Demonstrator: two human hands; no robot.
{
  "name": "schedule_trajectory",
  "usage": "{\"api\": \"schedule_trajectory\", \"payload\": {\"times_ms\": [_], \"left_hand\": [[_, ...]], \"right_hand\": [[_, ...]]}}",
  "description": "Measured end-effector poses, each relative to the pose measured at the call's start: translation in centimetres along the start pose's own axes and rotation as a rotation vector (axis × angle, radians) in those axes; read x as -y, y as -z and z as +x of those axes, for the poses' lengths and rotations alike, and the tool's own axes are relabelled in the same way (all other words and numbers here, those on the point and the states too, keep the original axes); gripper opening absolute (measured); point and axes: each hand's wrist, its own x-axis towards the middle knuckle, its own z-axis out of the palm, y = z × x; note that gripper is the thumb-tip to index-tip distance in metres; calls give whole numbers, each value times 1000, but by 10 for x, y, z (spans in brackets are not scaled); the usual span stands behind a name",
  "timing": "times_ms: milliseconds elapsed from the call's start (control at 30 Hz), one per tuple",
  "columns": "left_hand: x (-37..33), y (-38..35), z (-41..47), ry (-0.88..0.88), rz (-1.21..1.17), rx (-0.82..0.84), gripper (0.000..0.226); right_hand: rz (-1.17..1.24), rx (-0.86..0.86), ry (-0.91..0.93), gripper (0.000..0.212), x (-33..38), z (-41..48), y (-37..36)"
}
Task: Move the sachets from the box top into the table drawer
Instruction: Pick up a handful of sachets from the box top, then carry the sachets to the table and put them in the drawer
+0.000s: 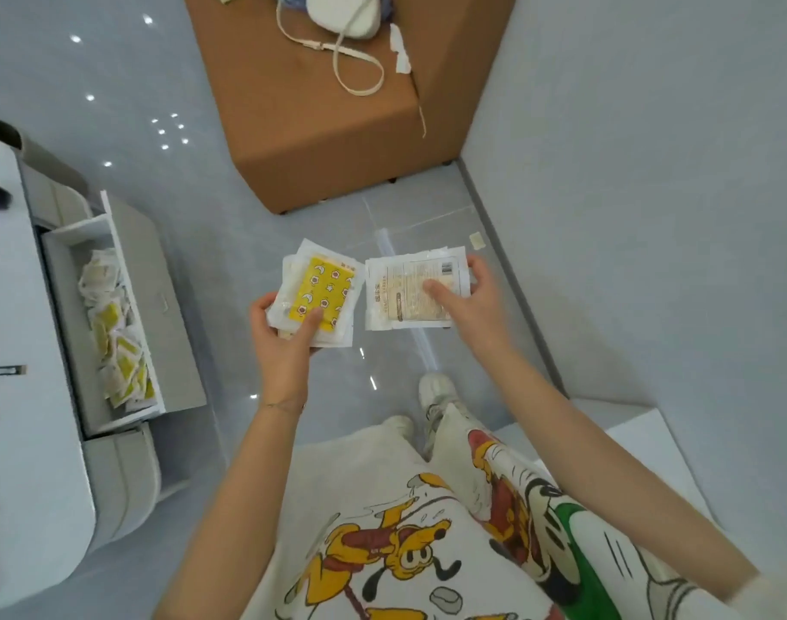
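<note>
My left hand (280, 340) grips a small stack of sachets (322, 288); the top one is yellow with a star and moon print, face up. My right hand (465, 295) holds another stack of sachets (400, 290) with the pale printed back side up, thumb pressed on it. Both stacks hang side by side over the floor in front of me. At the left the white table's drawer (119, 279) stands pulled out, with several yellow and white sachets (114, 342) heaped inside. The brown box (320, 127) stands ahead.
On the brown box lie a white bag with a long strap (342, 15) and a scrap of white paper (400, 51). The white table top (11, 351) runs along the left edge. A wall (651, 172) is at the right. My feet in white shoes (436, 391) stand on grey tiles.
</note>
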Motion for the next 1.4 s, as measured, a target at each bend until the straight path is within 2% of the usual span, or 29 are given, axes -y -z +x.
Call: {"api": "schedule_trajectory", "payload": {"times_ms": [167, 600, 900, 967, 1233, 1400], "left_hand": [[-15, 19, 34, -6, -91, -135, 47], [-15, 62, 87, 75, -372, -613, 47], [-17, 125, 106, 78, -493, -896, 45], [-13, 157, 119, 70, -556, -970, 47], [-8, 266, 173, 59, -751, -1109, 47], [2, 319, 200, 139, -858, -1167, 48]], "right_hand": [[-79, 144, 54, 38, 29, 48, -49], [-259, 496, 103, 34, 94, 154, -162], [-353, 758, 131, 38, 121, 165, -296], [-385, 837, 122, 38, 119, 163, -347], [-468, 950, 120, 48, 125, 164, -492], [-513, 911, 40, 42, 120, 176, -572]]}}
